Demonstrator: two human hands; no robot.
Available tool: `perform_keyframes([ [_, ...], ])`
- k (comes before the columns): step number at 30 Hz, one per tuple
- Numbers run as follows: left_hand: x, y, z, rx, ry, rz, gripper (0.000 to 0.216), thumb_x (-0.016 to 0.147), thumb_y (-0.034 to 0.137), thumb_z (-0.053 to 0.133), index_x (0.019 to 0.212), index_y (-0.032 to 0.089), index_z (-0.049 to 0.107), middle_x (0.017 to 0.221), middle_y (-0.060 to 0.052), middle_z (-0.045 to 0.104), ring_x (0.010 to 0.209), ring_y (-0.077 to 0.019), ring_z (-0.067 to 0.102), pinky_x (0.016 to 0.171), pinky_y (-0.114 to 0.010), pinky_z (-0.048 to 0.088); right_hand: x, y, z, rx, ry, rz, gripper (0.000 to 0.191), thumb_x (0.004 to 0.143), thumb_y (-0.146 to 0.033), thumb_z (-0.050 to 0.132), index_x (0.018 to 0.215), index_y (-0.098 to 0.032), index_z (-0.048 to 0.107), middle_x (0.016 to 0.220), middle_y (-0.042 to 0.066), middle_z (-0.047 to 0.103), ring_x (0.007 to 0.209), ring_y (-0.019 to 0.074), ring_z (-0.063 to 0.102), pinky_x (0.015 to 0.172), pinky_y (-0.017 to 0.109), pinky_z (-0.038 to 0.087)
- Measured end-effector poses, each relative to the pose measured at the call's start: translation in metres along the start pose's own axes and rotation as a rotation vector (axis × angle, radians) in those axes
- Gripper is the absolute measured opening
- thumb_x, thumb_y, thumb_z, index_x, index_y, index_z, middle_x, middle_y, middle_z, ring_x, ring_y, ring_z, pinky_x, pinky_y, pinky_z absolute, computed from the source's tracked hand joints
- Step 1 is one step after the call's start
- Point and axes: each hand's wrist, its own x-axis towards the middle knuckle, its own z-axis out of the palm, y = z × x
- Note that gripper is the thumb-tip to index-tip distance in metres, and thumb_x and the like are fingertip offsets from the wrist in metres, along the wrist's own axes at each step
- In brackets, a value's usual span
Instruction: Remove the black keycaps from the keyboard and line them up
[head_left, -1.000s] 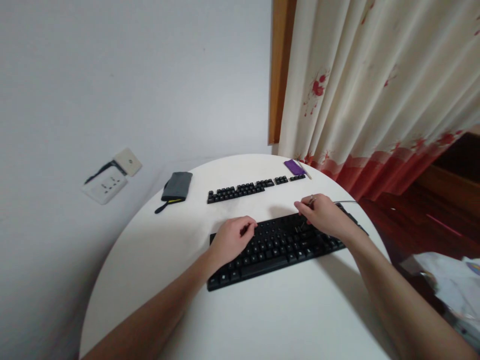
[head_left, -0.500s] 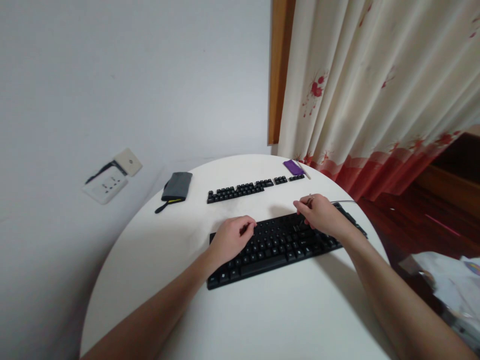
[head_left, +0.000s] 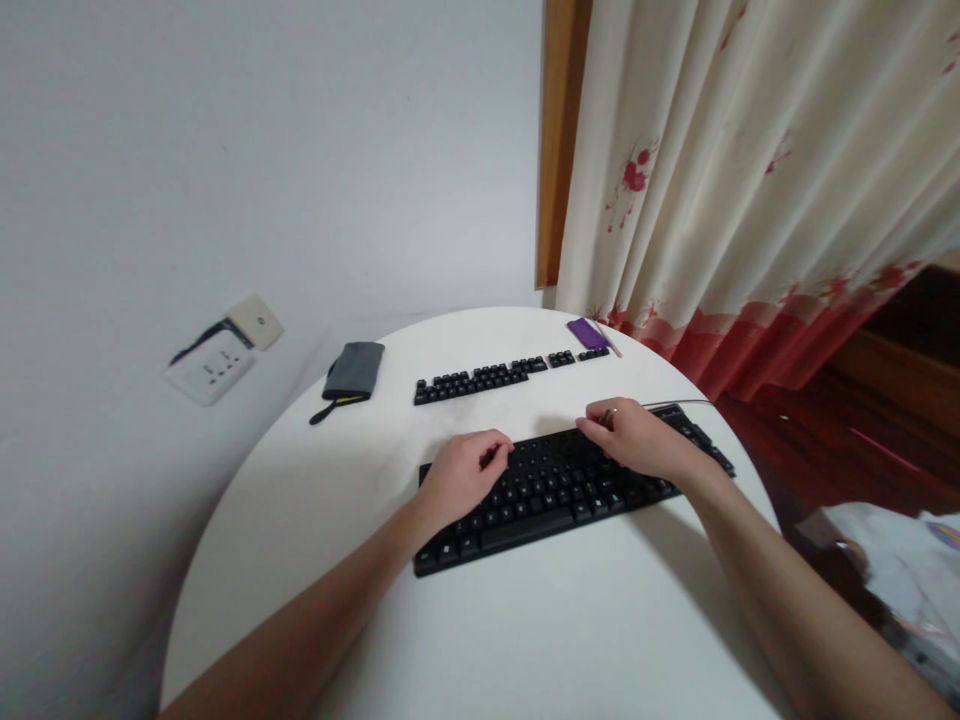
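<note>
The left hand rests loosely curled on the left half of the black keyboard, gripping nothing. The right hand covers its upper right keys, fingers pinching a small metal tool. The keyboard lies mid-desk, with loose keycaps in a row beyond it.

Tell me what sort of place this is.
Probably a room in a home: a flowered curtain hangs by a dark wooden floor, a wall socket sits on the plain wall, and a black keyboard lies on a round white table.
</note>
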Motion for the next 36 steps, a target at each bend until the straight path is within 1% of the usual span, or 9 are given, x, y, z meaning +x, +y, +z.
perform_keyframes([
  [1, 0.0, 0.0, 0.0, 0.003, 0.001, 0.0, 0.02, 0.091, 0.021, 0.052, 0.086, 0.02, 0.072, 0.071, 0.001, 0.07, 0.06, -0.0131, 0.059, 0.06, -0.024, 0.041, -0.001, -0.001, 0.0, -0.018, -0.002, -0.029, 0.035, 0.09, -0.036, 0.051, 0.06, -0.021, 0.045, 0.049, -0.002, 0.051, 0.045, 0.0118, 0.048, 0.048, 0.024, 0.035],
  [3, 0.0, 0.0, 0.0, 0.007, 0.0, 0.001, 0.02, 0.092, 0.022, 0.052, 0.087, 0.02, 0.072, 0.072, 0.001, 0.07, 0.061, -0.0133, 0.06, 0.06, -0.024, 0.041, -0.001, 0.0, 0.0, -0.006, -0.012, -0.007, 0.033, 0.09, -0.035, 0.051, 0.061, -0.021, 0.046, 0.05, -0.001, 0.053, 0.045, 0.0119, 0.048, 0.048, 0.024, 0.035],
  [8, 0.0, 0.0, 0.0, 0.017, -0.001, -0.002, 0.021, 0.092, 0.023, 0.052, 0.088, 0.02, 0.072, 0.072, 0.001, 0.07, 0.061, -0.0134, 0.06, 0.061, -0.024, 0.042, 0.01, 0.014, 0.004, 0.247, -0.039, 0.231, 0.032, 0.091, -0.035, 0.045, 0.066, -0.019, 0.055, 0.046, 0.0, 0.057, 0.035, 0.0112, 0.048, 0.039, 0.023, 0.034],
  [14, -0.001, -0.001, 0.001, 0.006, 0.003, 0.014, 0.021, 0.092, 0.023, 0.051, 0.087, 0.02, 0.071, 0.073, 0.0, 0.07, 0.062, -0.0141, 0.06, 0.06, -0.025, 0.042, 0.02, 0.025, 0.001, 0.434, 0.082, 0.335, 0.034, 0.088, -0.035, 0.048, 0.06, -0.017, 0.056, 0.038, 0.0, 0.053, 0.027, 0.0087, 0.038, 0.032, 0.021, 0.026],
  [18, -0.001, -0.002, 0.001, -0.009, 0.012, 0.021, 0.02, 0.093, 0.024, 0.051, 0.089, 0.02, 0.071, 0.073, 0.0, 0.07, 0.062, -0.014, 0.06, 0.06, -0.025, 0.042, 0.018, 0.013, 0.0, 0.585, 0.192, 0.214, 0.036, 0.089, -0.041, 0.05, 0.063, -0.017, 0.057, 0.041, -0.001, 0.053, 0.03, 0.0083, 0.039, 0.033, 0.02, 0.026],
  [22, -0.002, -0.004, 0.003, -0.03, 0.027, 0.024, 0.015, 0.091, 0.024, 0.055, 0.099, 0.021, 0.068, 0.077, 0.001, 0.069, 0.062, -0.0127, 0.056, 0.062, -0.024, 0.043, 0.012, -0.007, 0.018, 0.623, 0.315, 0.0, 0.039, 0.092, -0.048, 0.05, 0.07, -0.018, 0.058, 0.048, -0.003, 0.053, 0.037, 0.0086, 0.043, 0.038, 0.02, 0.03],
  [27, -0.002, -0.004, 0.005, -0.059, 0.048, 0.063, 0.027, 0.085, 0.026, 0.067, 0.112, 0.023, 0.062, 0.09, 0.002, 0.069, 0.066, -0.0123, 0.054, 0.068, -0.026, 0.046, 0.002, -0.024, 0.049, 0.513, 0.216, -0.147, 0.039, 0.098, -0.046, 0.046, 0.073, -0.018, 0.058, 0.058, -0.003, 0.054, 0.049, 0.0098, 0.048, 0.048, 0.022, 0.037],
  [31, -0.003, -0.003, 0.003, -0.038, 0.015, 0.121, 0.022, 0.082, 0.025, 0.071, 0.103, 0.022, 0.065, 0.092, 0.0, 0.068, 0.073, -0.014, 0.058, 0.071, -0.027, 0.047, -0.001, -0.028, 0.061, 0.48, 0.165, -0.172, 0.039, 0.099, -0.046, 0.044, 0.075, -0.019, 0.058, 0.061, -0.002, 0.055, 0.053, 0.0107, 0.049, 0.052, 0.023, 0.038],
  [36, -0.003, -0.003, 0.002, -0.025, 0.009, 0.14, 0.016, 0.083, 0.025, 0.07, 0.098, 0.021, 0.066, 0.089, 0.0, 0.066, 0.076, -0.015, 0.06, 0.072, -0.027, 0.048, -0.002, -0.03, 0.064, 0.476, 0.127, -0.174, 0.038, 0.098, -0.047, 0.045, 0.076, -0.019, 0.058, 0.063, -0.002, 0.056, 0.053, 0.0114, 0.051, 0.053, 0.024, 0.04],
])
